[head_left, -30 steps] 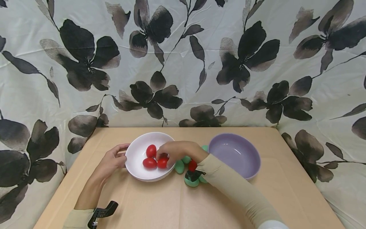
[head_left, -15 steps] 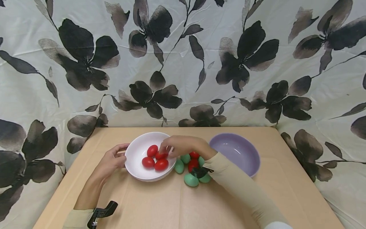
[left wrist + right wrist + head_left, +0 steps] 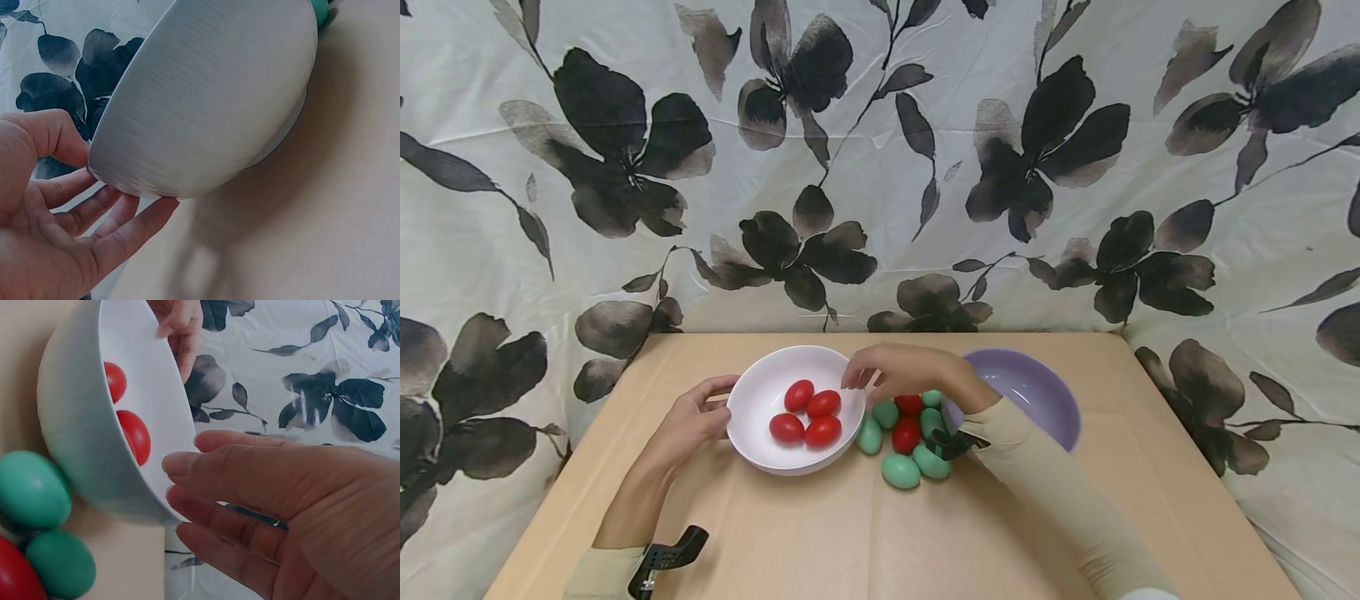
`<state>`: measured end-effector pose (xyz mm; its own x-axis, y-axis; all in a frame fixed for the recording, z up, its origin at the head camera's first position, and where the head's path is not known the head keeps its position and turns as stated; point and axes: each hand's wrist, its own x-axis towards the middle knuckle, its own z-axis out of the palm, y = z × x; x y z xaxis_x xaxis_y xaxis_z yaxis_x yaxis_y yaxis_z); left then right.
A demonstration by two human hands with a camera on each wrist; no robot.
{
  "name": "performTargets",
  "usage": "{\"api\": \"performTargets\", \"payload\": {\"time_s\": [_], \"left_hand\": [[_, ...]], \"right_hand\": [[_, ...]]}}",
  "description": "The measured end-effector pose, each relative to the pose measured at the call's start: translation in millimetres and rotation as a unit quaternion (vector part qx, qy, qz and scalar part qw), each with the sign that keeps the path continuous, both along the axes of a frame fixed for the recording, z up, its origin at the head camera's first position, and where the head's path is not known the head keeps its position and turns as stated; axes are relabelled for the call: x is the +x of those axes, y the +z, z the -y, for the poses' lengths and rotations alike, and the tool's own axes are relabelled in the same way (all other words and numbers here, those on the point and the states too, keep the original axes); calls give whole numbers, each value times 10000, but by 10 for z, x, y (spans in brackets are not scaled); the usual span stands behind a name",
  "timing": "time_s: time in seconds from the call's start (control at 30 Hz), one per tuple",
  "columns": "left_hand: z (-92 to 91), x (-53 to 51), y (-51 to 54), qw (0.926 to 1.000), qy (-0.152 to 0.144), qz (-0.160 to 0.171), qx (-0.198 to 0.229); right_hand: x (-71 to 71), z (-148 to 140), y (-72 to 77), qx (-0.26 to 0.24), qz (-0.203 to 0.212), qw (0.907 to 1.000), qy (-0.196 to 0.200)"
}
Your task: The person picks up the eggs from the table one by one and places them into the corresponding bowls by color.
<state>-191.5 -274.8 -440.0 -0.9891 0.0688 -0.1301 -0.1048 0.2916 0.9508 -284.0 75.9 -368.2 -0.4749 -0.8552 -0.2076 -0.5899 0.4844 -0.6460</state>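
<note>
Several red eggs lie together in the white bowl on the table. My left hand holds the bowl at its left rim; the left wrist view shows the thumb at the rim and fingertips against the underside. Just over the bowl's right rim hovers my right hand, its fingers loosely extended with nothing between them. Beneath and beside that hand, green eggs and red eggs sit in a loose cluster on the table, partly hidden by the wrist.
A purple bowl stands to the right of the egg cluster, partly covered by my right forearm. The wooden table ends at the back against a floral cloth. Each wrist carries a black camera mount.
My right hand has let go of a red egg inside the white bowl, then risen and moved right to the rim. More green eggs show now. The left hand stays in place.
</note>
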Motion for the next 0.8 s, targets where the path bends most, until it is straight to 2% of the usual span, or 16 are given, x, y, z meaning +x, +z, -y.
{"api": "performTargets", "payload": {"time_s": [0.37,0.8], "left_hand": [[7,5,-17,10000,-31,-68,13],[16,15,-9,10000,-33,-19,-28]], "right_hand": [[-49,-168,-45,62,-33,9998,-190],[-86,-347,-132,61,299,9992,-250]]}}
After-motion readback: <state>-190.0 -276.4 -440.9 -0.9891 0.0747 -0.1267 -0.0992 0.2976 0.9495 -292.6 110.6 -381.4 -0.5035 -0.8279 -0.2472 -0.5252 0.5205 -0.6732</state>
